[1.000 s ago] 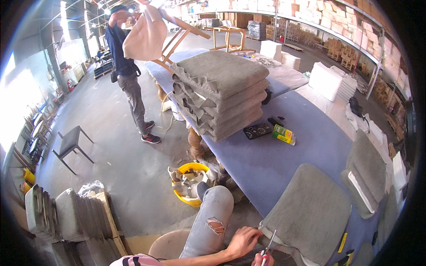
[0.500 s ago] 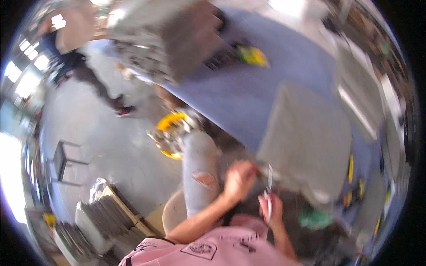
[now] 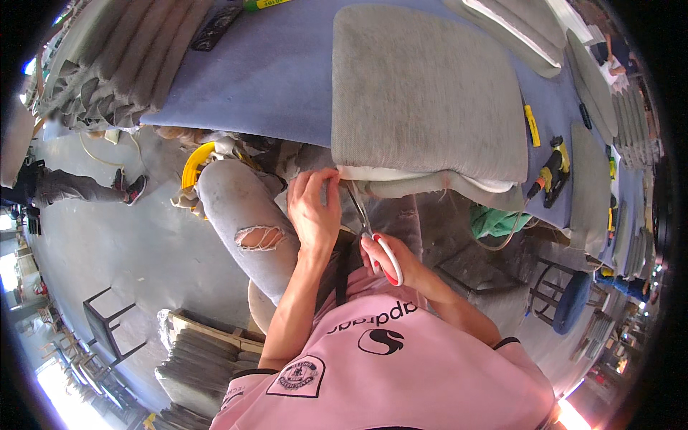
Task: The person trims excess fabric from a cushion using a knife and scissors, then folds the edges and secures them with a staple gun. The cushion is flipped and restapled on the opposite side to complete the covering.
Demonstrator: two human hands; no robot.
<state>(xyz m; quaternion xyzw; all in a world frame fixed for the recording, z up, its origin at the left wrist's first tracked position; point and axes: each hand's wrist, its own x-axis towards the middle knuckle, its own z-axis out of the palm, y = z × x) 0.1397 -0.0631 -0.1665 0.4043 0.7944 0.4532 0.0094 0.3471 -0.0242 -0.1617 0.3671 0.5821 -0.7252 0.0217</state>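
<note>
In the head view, the grey cushion (image 3: 430, 86) lies on the blue table (image 3: 251, 79), its near edge facing the person. At the cushion's near-left corner, the left hand (image 3: 315, 211) has its fingers bent in against the edge; whether they pinch the cloth, I cannot tell. Just below that corner, the right hand (image 3: 398, 261) grips the red-and-white scissors (image 3: 389, 261), blades pointing up at the edge. Along the cushion's near side, white padding (image 3: 387, 174) shows above a hanging grey flap (image 3: 408, 188). A yellow-and-black tool (image 3: 553, 172) lies to the cushion's right

To trim well here, I would draw the flap taut away from the padding, keep the left fingertips out of the blades' line, and take short snips near the corner, sparing the white layer
</note>
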